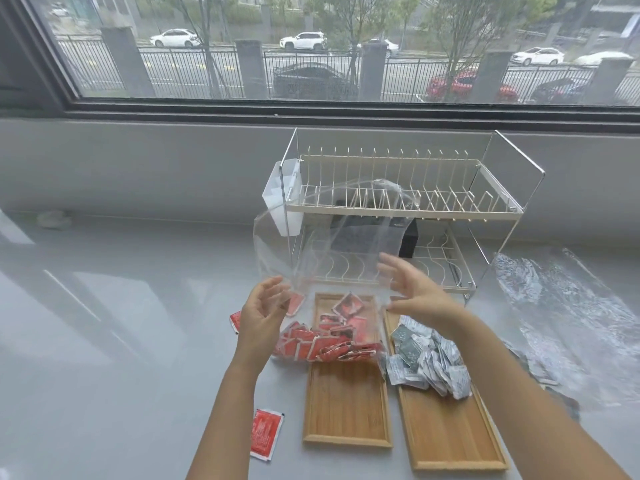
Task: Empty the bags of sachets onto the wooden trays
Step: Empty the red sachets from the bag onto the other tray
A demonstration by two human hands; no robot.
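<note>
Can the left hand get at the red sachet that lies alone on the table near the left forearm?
Probably yes, once freed. The red sachet lies uncovered on the table, nothing on it or around it. But the left hand is busy at the clear bag with the right hand.

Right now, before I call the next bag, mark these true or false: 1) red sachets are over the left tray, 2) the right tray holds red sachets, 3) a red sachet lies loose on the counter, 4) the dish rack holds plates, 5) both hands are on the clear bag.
1) True: the red sachets sit in the clear bag over the left tray.
2) False: the right tray holds grey sachets.
3) True: a loose red sachet lies on the counter.
4) False: the dish rack shows no plates.
5) True: the left hand and right hand hold it.
</note>
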